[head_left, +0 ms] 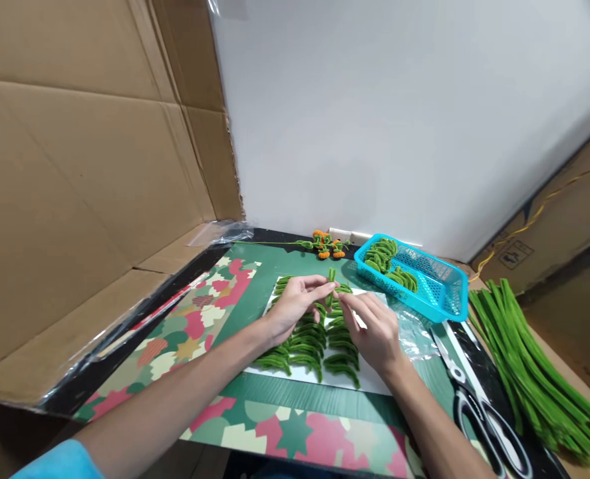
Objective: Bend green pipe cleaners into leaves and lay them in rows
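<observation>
My left hand pinches a short green pipe cleaner, bent double and held upright. The fingertips of my right hand meet it from the other side, closed on its lower part. Below both hands lies a white sheet with rows of short, curved green pipe cleaner pieces on it. My hands hide some of these pieces.
A blue basket at the back right holds more green pieces. Orange pipe cleaner flowers lie by the wall. Scissors and a bundle of long green pipe cleaners lie right. Cardboard rises on the left.
</observation>
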Action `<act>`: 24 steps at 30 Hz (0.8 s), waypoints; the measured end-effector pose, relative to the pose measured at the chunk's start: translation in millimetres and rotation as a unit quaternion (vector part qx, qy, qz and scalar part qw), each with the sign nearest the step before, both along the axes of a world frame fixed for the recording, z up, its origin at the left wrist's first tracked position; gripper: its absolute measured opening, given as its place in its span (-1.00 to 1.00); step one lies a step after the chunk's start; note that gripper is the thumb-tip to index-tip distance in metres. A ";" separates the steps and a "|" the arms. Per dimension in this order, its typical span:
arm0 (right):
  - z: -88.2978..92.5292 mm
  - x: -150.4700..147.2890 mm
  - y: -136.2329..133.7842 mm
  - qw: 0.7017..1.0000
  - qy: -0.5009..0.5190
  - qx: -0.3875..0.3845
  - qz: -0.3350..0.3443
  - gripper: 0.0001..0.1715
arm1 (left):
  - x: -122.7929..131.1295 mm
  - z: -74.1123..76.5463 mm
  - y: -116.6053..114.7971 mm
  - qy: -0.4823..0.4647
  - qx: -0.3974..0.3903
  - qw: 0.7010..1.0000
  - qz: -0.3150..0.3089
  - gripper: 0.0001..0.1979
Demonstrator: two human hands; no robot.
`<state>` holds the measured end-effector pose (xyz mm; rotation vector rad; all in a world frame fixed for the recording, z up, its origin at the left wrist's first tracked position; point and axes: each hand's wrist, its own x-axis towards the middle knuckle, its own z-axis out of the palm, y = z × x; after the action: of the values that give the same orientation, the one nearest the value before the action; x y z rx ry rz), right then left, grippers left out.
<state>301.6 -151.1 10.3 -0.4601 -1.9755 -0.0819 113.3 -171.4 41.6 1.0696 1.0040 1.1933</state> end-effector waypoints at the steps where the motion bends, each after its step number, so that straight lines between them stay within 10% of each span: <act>1: -0.1 0.5 0.7 1.000 0.011 -0.005 -0.009 -0.55 | 0.2 1.4 -0.6 -0.012 -0.005 1.000 -0.008 -0.61; 24: -4.6 7.6 5.8 0.999 0.010 -0.034 -0.041 -0.60 | -1.4 6.7 -5.9 -0.042 -0.051 0.995 -0.082 -0.56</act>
<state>309.2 -145.3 5.7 -0.5839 -1.9445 -0.0630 111.9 -177.3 48.3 0.9943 0.8859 1.0349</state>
